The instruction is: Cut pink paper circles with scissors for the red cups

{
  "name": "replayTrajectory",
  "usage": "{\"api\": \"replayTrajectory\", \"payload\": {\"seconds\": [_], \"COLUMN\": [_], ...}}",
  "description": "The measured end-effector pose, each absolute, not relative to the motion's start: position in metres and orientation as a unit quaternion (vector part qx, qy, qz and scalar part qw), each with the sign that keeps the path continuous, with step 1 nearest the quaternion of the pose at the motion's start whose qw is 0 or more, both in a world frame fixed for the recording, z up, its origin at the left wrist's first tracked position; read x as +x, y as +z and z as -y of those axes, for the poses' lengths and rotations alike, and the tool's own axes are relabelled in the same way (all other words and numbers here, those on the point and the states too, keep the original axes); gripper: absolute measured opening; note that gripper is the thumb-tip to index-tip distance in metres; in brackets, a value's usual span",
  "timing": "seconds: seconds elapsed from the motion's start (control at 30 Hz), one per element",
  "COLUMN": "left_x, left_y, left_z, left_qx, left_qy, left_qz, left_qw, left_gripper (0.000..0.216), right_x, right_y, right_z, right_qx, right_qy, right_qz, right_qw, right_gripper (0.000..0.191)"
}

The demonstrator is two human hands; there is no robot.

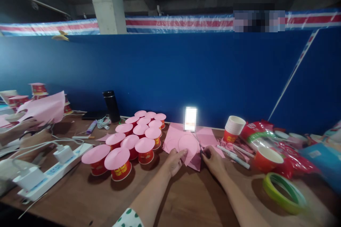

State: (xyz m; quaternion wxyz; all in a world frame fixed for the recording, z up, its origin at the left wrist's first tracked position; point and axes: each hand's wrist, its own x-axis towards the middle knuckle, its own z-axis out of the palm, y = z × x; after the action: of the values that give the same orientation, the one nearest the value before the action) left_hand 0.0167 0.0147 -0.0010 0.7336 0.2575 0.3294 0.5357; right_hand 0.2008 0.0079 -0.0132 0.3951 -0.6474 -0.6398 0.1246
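My left hand pinches the edge of a pink paper sheet that lies on the brown table; a circle is drawn on the sheet. My right hand is closed round dark scissors, whose blades reach into the pink paper. To the left of my left hand stand several red paper cups capped with pink paper discs.
A white power strip with chargers lies at the left. A black flask stands by the blue wall. At the right are a stack of paper cups, pens, a red cup, a green tape roll. Another person's hands hold pink paper at far left.
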Motion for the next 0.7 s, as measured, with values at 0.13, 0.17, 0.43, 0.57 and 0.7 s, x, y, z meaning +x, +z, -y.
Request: {"api": "replayTrajectory", "payload": {"seconds": [0.13, 0.17, 0.43, 0.57, 0.7], "left_x": [0.0165, 0.0164, 0.0166, 0.0169, 0.0163], "left_y": [-0.0003, 0.0004, 0.0062, 0.0041, 0.0035], "left_z": [-0.0142, -0.0139, -0.0110, -0.0115, -0.0116], "left_qx": [0.263, 0.260, 0.255, 0.263, 0.262], "left_qy": [0.533, 0.532, 0.531, 0.539, 0.534], "left_qz": [-0.320, -0.323, -0.331, -0.316, -0.320], "left_qw": [0.738, 0.739, 0.737, 0.735, 0.738], "left_gripper": [0.031, 0.031, 0.031, 0.031, 0.031], "right_x": [0.2017, 0.2020, 0.2009, 0.2006, 0.2013], "right_y": [-0.0152, -0.0159, -0.0152, -0.0143, -0.0149], "right_z": [-0.0090, -0.0094, -0.0083, -0.0072, -0.0075], "right_qx": [-0.647, -0.647, -0.646, -0.645, -0.641], "right_qy": [0.128, 0.128, 0.119, 0.118, 0.121], "right_qz": [0.643, 0.643, 0.646, 0.650, 0.655], "right_qw": [0.390, 0.389, 0.390, 0.386, 0.383], "right_gripper": [0.010, 0.010, 0.010, 0.009, 0.008]}}
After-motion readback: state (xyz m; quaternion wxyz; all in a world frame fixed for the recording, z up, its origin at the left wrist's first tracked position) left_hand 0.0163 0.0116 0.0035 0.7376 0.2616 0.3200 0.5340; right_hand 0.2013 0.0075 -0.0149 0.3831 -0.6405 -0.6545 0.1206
